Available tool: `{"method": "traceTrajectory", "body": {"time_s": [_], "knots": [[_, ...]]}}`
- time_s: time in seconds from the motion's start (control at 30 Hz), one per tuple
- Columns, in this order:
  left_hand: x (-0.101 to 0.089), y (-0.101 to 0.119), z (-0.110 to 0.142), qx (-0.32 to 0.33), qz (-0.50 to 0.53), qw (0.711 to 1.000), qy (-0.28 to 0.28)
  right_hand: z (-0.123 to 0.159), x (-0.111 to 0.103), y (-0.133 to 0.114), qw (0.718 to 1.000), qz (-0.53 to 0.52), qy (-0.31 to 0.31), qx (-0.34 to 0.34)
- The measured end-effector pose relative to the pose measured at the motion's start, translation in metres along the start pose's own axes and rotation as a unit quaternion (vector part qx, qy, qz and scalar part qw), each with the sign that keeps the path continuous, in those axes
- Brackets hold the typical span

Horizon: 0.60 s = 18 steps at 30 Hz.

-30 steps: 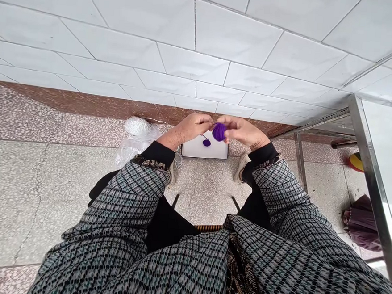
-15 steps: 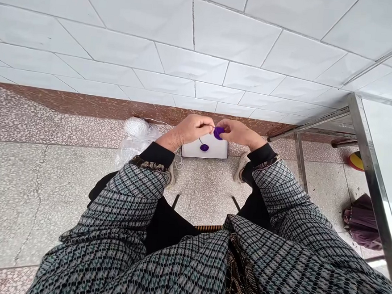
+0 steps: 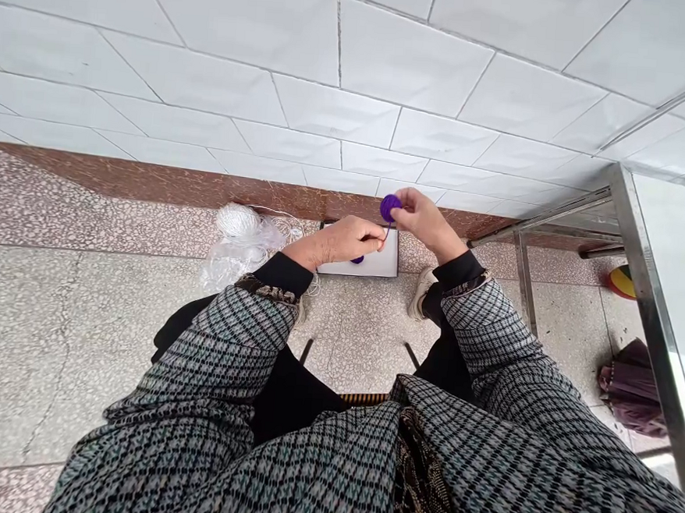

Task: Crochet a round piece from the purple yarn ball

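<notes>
A round purple piece of wound yarn (image 3: 390,207) is pinched at its edge by my right hand (image 3: 420,219), held up near the wall's base. From it a short purple strand runs down to my left hand (image 3: 352,241), whose thumb and fingertips are pressed together on it. Below my left hand, a second small purple yarn ball (image 3: 357,261) is partly covered by the fingers. That ball lies in a shallow white box (image 3: 385,267) with dark edges, on the floor between my feet.
White yarn (image 3: 238,222) and a clear plastic bag (image 3: 230,260) lie on the floor left of the box. To the right stands a metal-framed table (image 3: 640,269). A dark purple folded item (image 3: 638,387) and a red, yellow and green object (image 3: 623,281) sit beneath it.
My right hand has risen with the purple yarn piece. My left hand has moved slightly down and right, so the strand between them shows longer and the lower ball is more covered.
</notes>
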State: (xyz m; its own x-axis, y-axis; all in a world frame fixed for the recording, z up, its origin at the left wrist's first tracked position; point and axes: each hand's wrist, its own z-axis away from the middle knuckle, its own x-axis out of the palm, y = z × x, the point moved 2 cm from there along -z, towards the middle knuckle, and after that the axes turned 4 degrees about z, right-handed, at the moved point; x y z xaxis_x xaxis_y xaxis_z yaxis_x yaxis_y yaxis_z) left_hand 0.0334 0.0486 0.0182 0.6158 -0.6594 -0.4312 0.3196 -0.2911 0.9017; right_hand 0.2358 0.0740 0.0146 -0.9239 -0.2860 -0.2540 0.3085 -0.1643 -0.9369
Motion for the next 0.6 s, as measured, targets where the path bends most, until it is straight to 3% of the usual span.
{"method": "traceTrajectory", "body": {"time_s": [0.07, 0.13, 0.2, 0.27, 0.37, 0.43, 0.6], "knots": [[-0.010, 0.000, 0.003, -0.008, -0.013, 0.999, 0.047, 0.004, 0.002, 0.000, 0.994, 0.101, -0.038, 0.023], [-0.021, -0.003, 0.005, -0.011, -0.027, 0.995, 0.091, 0.010, 0.004, -0.002, 0.979, 0.133, -0.147, 0.045], [-0.027, -0.006, 0.005, -0.010, -0.036, 0.992, 0.117, 0.016, 0.006, -0.006, 0.959, 0.088, -0.265, 0.042], [-0.028, -0.011, 0.004, -0.016, -0.038, 0.991, 0.131, 0.018, 0.005, -0.009, 0.952, -0.003, -0.306, 0.013], [-0.022, -0.017, 0.000, -0.036, -0.038, 0.990, 0.131, 0.012, -0.002, -0.008, 0.965, -0.143, -0.218, -0.017], [-0.013, -0.018, -0.002, -0.038, -0.027, 0.994, 0.094, 0.006, -0.006, -0.004, 0.969, -0.204, -0.136, -0.024], [0.005, -0.007, -0.002, -0.005, -0.009, 0.999, -0.034, -0.003, -0.001, 0.002, 0.980, -0.196, -0.015, -0.004]]}}
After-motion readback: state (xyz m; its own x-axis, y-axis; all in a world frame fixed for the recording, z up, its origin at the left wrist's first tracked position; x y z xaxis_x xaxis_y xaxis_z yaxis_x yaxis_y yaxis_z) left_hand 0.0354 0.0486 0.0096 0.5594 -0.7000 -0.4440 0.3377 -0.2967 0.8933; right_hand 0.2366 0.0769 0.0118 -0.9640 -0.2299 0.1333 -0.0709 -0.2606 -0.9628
